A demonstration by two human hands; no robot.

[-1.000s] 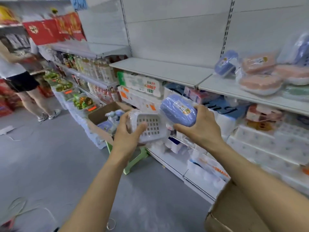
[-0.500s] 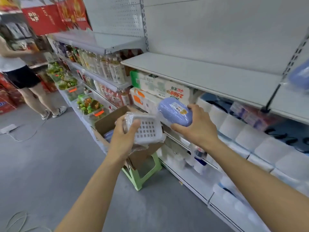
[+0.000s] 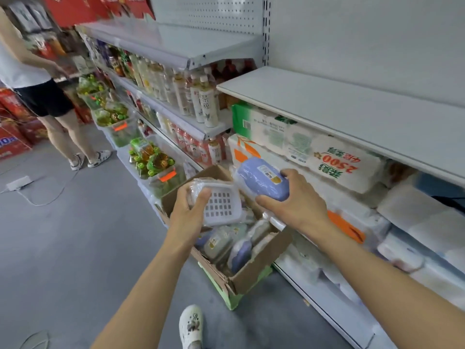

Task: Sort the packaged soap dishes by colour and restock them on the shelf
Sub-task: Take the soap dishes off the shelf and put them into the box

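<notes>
We face a long shelf unit (image 3: 352, 114) whose upper board on the right is bare, with tissue packs (image 3: 314, 152) stacked beneath it. Below our hands an open cardboard box (image 3: 254, 268) sits on a green stool (image 3: 226, 295) against the unit's lower edge, holding more wrapped soap dishes (image 3: 226, 243). Our right hand (image 3: 297, 205) curls its fingers round a blue soap dish (image 3: 261, 177) above the box's far corner. Our left hand (image 3: 188, 212) grips a white slotted soap dish (image 3: 221, 205) just beside it.
</notes>
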